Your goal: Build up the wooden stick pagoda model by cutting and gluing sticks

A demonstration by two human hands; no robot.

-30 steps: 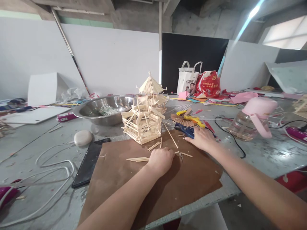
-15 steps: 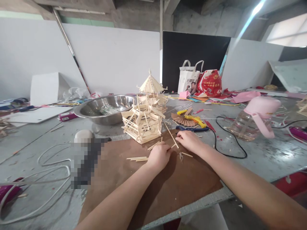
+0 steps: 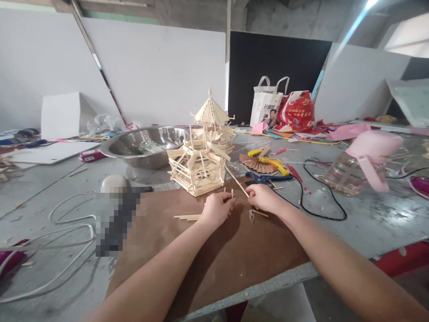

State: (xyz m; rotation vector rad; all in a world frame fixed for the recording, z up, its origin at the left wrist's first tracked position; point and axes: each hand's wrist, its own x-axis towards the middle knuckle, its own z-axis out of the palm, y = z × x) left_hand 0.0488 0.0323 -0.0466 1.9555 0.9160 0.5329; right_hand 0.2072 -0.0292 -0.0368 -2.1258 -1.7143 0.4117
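Observation:
My left hand (image 3: 217, 210) is closed above the brown board (image 3: 214, 264), with short wooden sticks (image 3: 232, 194) poking up from its fingers. How many it grips is hidden. My right hand (image 3: 264, 198) pinches the near end of a longer wooden stick (image 3: 237, 180), which slants away toward the stick model. That model, an open-sided frame (image 3: 197, 172) of glued-looking sticks, stands just beyond my hands. Behind it rises a pointed-roof stick tower (image 3: 210, 112). Several loose sticks (image 3: 186, 218) lie left of my left hand. Another stick (image 3: 260, 213) lies under my right hand.
Blue-handled pliers (image 3: 270, 178), a yellow tool (image 3: 275, 165) and a folded brown paper fan (image 3: 250, 164) lie beyond my right hand. A steel basin (image 3: 144, 161) stands back left. At right are a pink-lidded bottle (image 3: 362, 163) and a black cable (image 3: 335, 210). A white cable (image 3: 89, 228) loops at left.
My right hand has come down onto the end of the long stick and grips it. My left hand has turned, so the short sticks now point upward. The view has tilted slightly downward.

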